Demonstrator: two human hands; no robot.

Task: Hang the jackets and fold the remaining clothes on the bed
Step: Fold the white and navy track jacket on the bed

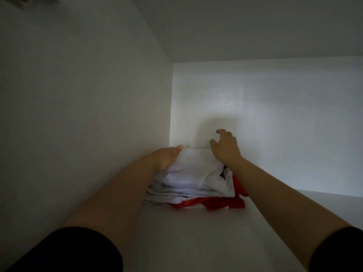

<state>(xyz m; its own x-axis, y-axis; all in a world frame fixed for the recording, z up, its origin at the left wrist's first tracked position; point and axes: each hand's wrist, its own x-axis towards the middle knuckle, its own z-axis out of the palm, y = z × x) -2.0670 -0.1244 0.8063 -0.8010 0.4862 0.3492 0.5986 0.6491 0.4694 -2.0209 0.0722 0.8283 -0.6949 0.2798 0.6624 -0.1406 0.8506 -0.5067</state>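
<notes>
Fingers [221, 132] of right hand [225, 149] hover slack, empty, over the folded stack [196, 173], far edge; left hand [167, 157] flanks it, grip hidden

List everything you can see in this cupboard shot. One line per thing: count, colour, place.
white clothes: one folded stack of several layers, white, on the shelf by the left side panel
red garment: one, red, under the white clothes, showing at front and right
shelf: one, white, beneath the stack
back panel: one, white, behind the stack
side panel: one, white, left of the stack
top panel: one, white, overhead
sleeves: two, black, bottom corners
left hand: one, against the stack's left edge, thumb on top, fingers hidden
right hand: one, over the stack's far right corner, fingers loosely curled, holding nothing
</notes>
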